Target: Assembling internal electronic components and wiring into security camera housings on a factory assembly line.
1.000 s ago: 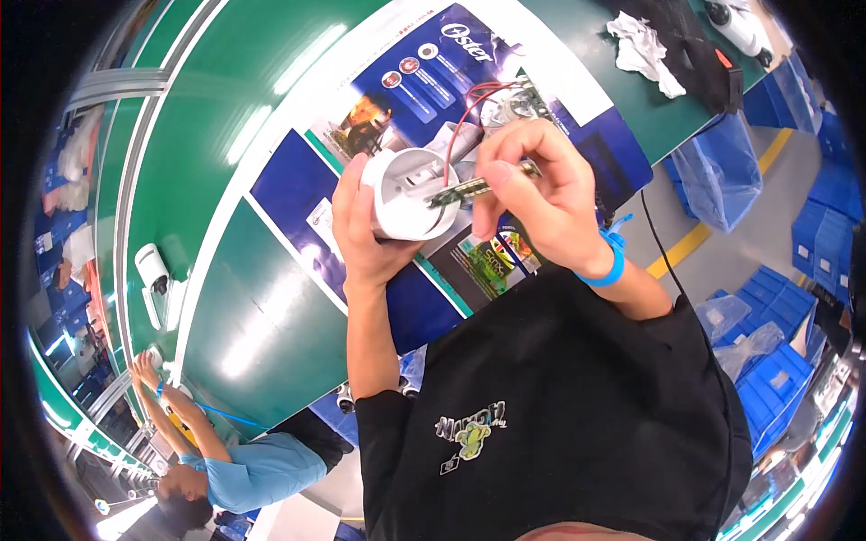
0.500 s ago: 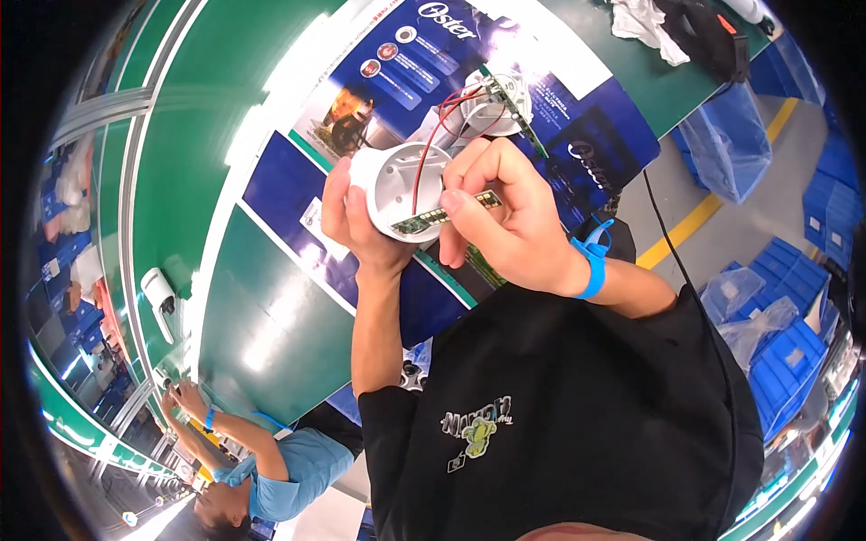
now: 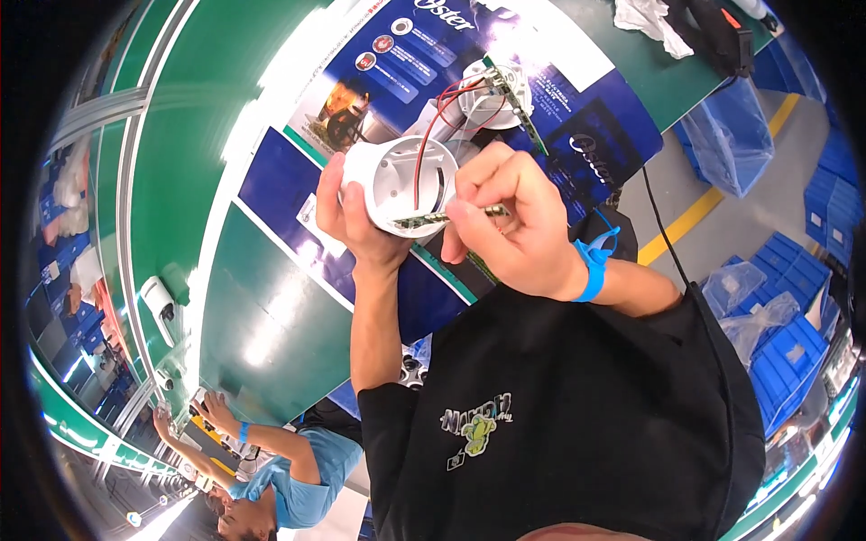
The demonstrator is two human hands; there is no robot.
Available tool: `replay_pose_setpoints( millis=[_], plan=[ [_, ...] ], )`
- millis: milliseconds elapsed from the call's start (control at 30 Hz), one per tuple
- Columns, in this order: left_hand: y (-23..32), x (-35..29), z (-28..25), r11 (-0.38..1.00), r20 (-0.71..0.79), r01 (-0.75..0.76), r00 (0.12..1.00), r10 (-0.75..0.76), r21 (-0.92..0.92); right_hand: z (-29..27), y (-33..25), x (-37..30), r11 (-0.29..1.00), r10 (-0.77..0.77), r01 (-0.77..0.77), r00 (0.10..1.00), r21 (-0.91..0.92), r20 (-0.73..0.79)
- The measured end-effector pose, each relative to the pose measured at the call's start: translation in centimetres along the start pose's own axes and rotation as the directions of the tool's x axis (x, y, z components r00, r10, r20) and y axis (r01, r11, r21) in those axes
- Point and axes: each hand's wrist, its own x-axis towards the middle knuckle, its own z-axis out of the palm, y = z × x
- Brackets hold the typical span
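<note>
My left hand (image 3: 359,221) is wrapped round a white round plastic housing (image 3: 374,185), its open end tilted up toward me. Between the thumb and fingers of my right hand (image 3: 512,225) is a narrow green circuit board (image 3: 428,219), seen nearly edge-on. The board's far end reaches over the housing's near rim; whether it touches cannot be made out. Red and black wires (image 3: 424,149) run from inside the housing to a second white part (image 3: 492,95), which has another green board (image 3: 519,104) on it and lies on the printed cardboard.
Blue printed cardboard (image 3: 298,194) covers part of the green table (image 3: 271,298). A white cloth (image 3: 651,25) and a black object (image 3: 717,36) lie far right. Blue crates (image 3: 785,334) stand on the floor at right. A co-worker (image 3: 298,460) works at lower left.
The circuit board has turned more edge-on in my right hand. The housing has shifted slightly, opening more toward view. The co-worker's hands have moved a little.
</note>
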Motion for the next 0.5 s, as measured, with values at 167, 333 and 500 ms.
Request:
replay_pose_setpoints(
  millis=[167,333,500],
  plan=[
    [0.08,-0.47,-0.02,1.0,0.015,0.004,1.0,-0.004,-0.007,-0.54,0.38,-0.6,0.92,-0.206,0.247,0.965,-0.304,0.16],
    [0.58,-0.12,0.48,1.0,0.011,0.024,1.0,-0.024,-0.013,-0.54,0.25,-0.55,0.906,-0.226,0.26,0.964,-0.335,0.137],
    [0.48,-0.03,0.7,0.999,0.006,0.001,1.0,-0.002,0.043,-0.51,-0.15,-0.25,0.884,-0.218,0.248,0.969,-0.397,0.119]
  ],
)
